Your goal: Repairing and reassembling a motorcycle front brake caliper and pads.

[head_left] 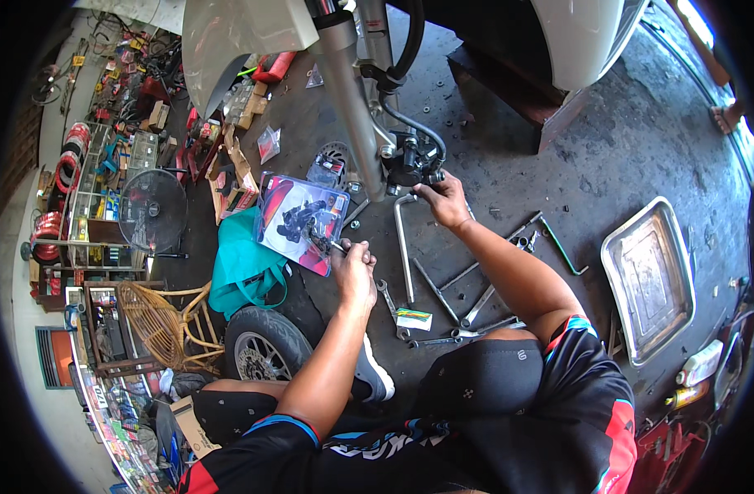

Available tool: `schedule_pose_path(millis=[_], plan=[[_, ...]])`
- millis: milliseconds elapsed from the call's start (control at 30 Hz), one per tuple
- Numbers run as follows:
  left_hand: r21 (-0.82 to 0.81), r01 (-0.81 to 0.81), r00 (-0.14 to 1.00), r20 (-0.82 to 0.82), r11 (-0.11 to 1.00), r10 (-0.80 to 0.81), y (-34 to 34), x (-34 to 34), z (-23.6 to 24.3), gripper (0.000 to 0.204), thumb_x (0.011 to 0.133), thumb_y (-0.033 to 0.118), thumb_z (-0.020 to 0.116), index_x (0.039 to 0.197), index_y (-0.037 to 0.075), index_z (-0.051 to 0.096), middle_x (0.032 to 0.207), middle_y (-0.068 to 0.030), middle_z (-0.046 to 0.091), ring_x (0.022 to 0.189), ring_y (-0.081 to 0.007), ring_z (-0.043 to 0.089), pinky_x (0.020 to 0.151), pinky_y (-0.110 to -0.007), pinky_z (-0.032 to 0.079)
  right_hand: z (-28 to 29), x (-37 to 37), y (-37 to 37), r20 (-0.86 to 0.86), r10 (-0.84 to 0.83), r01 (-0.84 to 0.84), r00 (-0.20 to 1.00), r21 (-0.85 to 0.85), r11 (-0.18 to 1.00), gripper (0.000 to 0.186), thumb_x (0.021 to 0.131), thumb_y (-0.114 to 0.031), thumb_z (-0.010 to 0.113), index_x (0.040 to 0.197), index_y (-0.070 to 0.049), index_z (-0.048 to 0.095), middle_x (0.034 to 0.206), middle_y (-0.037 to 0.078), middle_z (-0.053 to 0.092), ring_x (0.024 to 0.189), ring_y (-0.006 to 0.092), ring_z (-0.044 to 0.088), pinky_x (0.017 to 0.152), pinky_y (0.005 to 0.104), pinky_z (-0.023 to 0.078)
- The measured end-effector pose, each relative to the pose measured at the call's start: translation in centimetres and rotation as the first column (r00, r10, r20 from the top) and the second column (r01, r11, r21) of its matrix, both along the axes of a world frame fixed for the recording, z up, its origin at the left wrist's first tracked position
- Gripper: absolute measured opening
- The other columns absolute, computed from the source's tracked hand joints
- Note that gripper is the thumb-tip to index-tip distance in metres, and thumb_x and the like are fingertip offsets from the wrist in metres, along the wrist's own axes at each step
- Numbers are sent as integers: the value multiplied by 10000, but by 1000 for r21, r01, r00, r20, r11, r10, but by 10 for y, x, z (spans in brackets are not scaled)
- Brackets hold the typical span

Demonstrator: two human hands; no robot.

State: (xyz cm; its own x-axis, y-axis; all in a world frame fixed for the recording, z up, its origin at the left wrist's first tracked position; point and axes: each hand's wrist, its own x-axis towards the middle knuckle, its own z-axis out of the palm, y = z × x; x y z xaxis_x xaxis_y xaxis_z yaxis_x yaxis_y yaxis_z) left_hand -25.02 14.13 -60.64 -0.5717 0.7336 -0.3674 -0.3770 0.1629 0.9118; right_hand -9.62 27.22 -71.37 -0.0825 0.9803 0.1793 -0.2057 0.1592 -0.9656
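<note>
1. Here, near the dial's centre, my left hand (355, 267) grips a metal tool (337, 244) pointing toward ten o'clock.
2. My right hand (445, 202), fingers narrowed, touches the black caliper (409, 162) at one o'clock; whether it grips, I cannot tell.

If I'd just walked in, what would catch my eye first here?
Probably the grey metal tube coming down at top centre, with the right hand at the black brake part by its lower end. After that, the shiny tray on the floor at the right, and the bright turquoise bag left of the left hand.
</note>
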Motion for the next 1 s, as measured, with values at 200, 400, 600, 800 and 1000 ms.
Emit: schedule_pose_path(millis=[200, 400, 600, 800, 1000], plan=[[-87, 146, 989, 36, 985, -144, -6, 15, -15, 237, 847, -8, 602, 920, 154, 444, 762, 25, 472, 602, -72, 468, 586, -259, 390, -34, 58, -39, -636, 68, -349, 768, -327, 878, 235, 888, -169, 533, 871, 9, 686, 865, 122, 691, 683, 251, 675, 630, 352, 559], [-289, 569, 799, -29, 770, -601, -20, 88, -42, 147, 922, 67, 549, 1054, 91, 487, 785, 27, 471, 619, -39, 426, 549, -202, 348, -5, 116, -111, -696, -236, -386, 678, -610, 692, 116, 883, -156, 560, 978, -104, 519, 830, 124, 600, 700, 275, 650, 649, 465, 572], [-566, 814, -242, -533, 130, -811, -18, 219, -43, 460, 918, 163, 528, 1297, -92, 472, 1300, -295, 503, 1233, -422, 487, 1065, -456, 374, 6, 182, -184, -376, -440, 67, 815, -694, 717, 222, 929, -255, 595, 1025, -60, 639, 917, 45, 639, 820, 172, 604, 755, 301, 480], [-247, 965, -147, -783, 86, -604, -28, 234, -3, 539, 908, 166, 565, 1399, -11, 431, 1399, -247, 441, 1283, -406, 445, 1102, -449, 343, 32, 285, -186, -21, -540, 362, 841, -719, 593, 380, 951, -315, 495, 1118, -13, 656, 961, 94, 685, 805, 225, 660, 739, 345, 519], [-298, 954, -187, -661, 26, -727, -20, 161, -16, 395, 902, 180, 592, 1270, 42, 550, 1303, -200, 506, 1218, -376, 510, 1030, -432, 430, -69, 484, -192, 994, -106, 842, 24, 38, 538, 302, 960, -232, 480, 1181, -48, 574, 1077, 262, 650, 1037, 446, 609, 877, 500, 470]])
